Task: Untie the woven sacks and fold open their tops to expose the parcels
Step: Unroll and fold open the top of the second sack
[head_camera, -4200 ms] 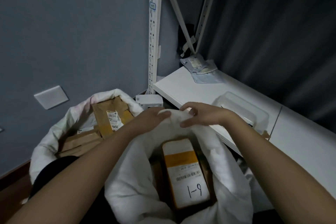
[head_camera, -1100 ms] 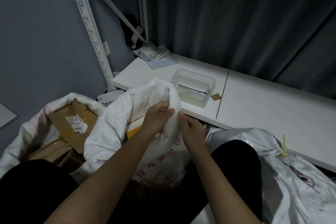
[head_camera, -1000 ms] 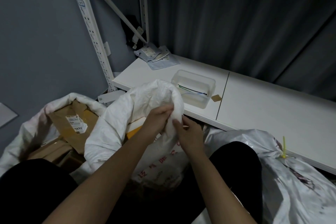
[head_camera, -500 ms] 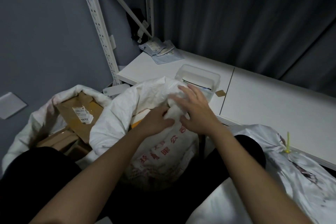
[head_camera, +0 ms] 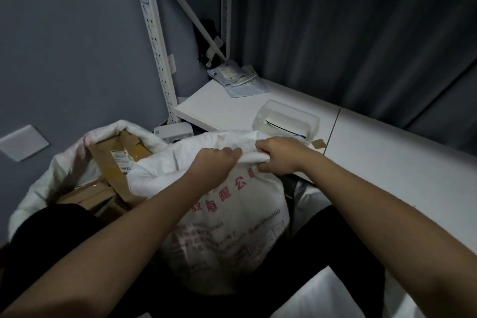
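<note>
I see both hands bunched on the top edge of the white woven sack (head_camera: pixel 227 217) that stands between the person's dark-clad knees. My left hand (head_camera: pixel 215 164) has its fingers curled into the gathered fabric of the rim, and my right hand (head_camera: pixel 280 155) grips the rolled edge just beside it, knuckles up, the two hands nearly touching. The sack carries red printed characters on the side facing me. Its rolled white top hides whatever is inside from this angle, so I cannot tell what it holds.

To the left, touching the first one, a second white sack (head_camera: pixel 51 170) lies with its mouth already folded open, and brown cardboard parcels (head_camera: pixel 116 162) with a printed label show inside it. A third pale sack (head_camera: pixel 348 297) fills the lower right corner.

Beyond the hands runs a low white shelf (head_camera: pixel 387 162) on a perforated metal upright (head_camera: pixel 154 41). On it sit a clear plastic container (head_camera: pixel 286 120), a small scrap of brown tape (head_camera: pixel 318 143) beside it, and some flat grey mailer bags (head_camera: pixel 237 77) in the far corner. Dark curtains (head_camera: pixel 348 20) hang behind.
</note>
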`<state>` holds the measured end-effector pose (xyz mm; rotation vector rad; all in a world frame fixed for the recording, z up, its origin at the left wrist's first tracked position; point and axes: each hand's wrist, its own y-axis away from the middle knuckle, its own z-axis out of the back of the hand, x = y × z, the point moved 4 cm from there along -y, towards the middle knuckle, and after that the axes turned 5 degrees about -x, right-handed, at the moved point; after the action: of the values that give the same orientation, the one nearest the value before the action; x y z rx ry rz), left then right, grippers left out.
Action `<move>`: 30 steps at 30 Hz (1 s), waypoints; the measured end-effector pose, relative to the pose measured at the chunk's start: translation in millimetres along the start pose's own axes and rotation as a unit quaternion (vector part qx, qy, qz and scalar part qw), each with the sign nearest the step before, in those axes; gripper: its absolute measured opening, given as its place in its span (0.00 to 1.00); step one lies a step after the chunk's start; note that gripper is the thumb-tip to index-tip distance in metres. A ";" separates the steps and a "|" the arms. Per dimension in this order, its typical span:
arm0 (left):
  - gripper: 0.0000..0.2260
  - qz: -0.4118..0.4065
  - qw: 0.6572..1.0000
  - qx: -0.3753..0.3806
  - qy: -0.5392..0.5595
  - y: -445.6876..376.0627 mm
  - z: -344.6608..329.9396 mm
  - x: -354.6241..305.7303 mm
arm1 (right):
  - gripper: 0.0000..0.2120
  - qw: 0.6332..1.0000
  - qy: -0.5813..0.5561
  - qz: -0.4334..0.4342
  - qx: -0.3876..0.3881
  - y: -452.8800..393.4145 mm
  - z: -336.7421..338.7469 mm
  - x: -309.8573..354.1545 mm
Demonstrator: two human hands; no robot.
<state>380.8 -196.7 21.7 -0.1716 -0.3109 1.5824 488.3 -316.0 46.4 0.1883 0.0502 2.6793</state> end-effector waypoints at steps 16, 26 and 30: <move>0.24 0.084 0.953 0.170 0.236 25.5 -14.7 -16.0 | 0.20 0.996 -0.029 0.032 0.073 15.0 -45.4 23.9; 0.14 0.037 0.965 0.184 0.184 60.0 -29.0 -14.1 | 0.25 0.998 -0.006 0.018 0.068 31.7 -64.5 38.0; 0.20 0.098 0.966 0.062 0.230 69.4 -16.7 -0.6 | 0.16 0.988 -0.146 0.030 0.029 23.8 -66.6 44.1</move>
<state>319.7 -196.6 -15.2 -0.4755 0.1737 1.6973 429.4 -318.2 -12.5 0.6057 0.0323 2.6823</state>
